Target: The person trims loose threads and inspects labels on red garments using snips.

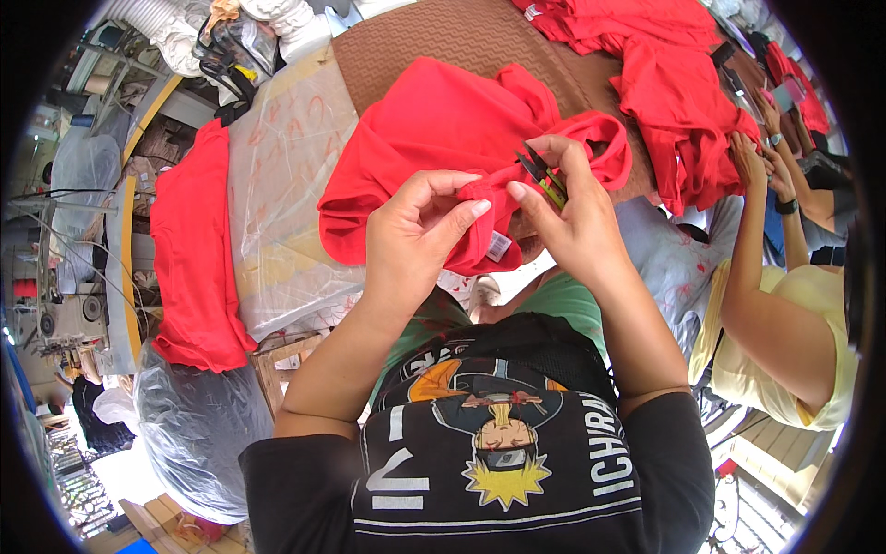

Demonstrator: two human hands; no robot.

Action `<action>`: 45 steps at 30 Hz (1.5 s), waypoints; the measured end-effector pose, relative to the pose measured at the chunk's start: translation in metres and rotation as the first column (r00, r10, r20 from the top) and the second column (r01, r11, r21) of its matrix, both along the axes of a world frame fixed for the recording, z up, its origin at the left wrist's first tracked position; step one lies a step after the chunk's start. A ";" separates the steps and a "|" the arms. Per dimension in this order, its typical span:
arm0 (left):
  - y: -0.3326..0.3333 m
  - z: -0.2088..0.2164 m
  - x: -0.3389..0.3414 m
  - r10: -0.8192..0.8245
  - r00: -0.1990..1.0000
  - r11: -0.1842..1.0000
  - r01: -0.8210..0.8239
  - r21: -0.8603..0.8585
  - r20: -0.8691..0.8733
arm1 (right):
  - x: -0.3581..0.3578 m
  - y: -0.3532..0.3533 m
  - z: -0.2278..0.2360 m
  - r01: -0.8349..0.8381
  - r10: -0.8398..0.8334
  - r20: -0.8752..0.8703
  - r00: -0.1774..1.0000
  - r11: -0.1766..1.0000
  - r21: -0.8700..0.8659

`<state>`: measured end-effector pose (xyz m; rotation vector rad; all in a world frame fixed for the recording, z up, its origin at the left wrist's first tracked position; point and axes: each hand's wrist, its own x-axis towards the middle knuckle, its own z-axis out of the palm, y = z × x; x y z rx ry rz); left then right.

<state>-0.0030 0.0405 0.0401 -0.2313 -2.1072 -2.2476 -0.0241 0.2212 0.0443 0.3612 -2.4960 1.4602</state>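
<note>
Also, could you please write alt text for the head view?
A person's bare left hand pinches a bright red cloth while the bare right hand holds small black-and-green metal snips beside it. The cloth lies partly on a brown textured table covering; at right, a co-worker in a pale yellow top touches more red fabric.

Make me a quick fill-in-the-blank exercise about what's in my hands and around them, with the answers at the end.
1. Your left hand pinches a garment coloured ____.
2. The snips are in your other hand, the ____ one.
3. The textured cover beyond the garment is ____.

Missing words: red; right; brown.
</note>
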 end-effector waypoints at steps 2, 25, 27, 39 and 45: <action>0.000 -0.002 -0.001 0.005 1.000 0.999 -0.005 0.041 -0.002 | 0.004 0.003 0.001 -0.055 0.051 -0.070 0.996 0.997 -0.049; 0.001 -0.007 0.000 0.038 0.996 0.999 -0.037 0.008 -0.084 | 0.011 -0.002 0.006 -0.235 0.204 -0.172 0.964 0.954 -0.185; 0.001 -0.006 0.000 0.019 0.993 0.999 -0.023 -0.034 -0.115 | 0.005 0.002 -0.002 -0.261 0.226 -0.276 0.934 0.960 -0.097; 0.018 0.001 -0.002 -0.024 0.843 0.859 -0.257 -0.442 -0.538 | -0.007 -0.002 0.006 -0.192 0.179 -0.201 0.963 0.980 -0.049; -0.006 0.014 -0.013 0.085 0.955 0.985 -0.124 -0.120 -0.285 | -0.021 0.015 0.018 -0.310 0.482 0.327 0.813 0.834 -0.457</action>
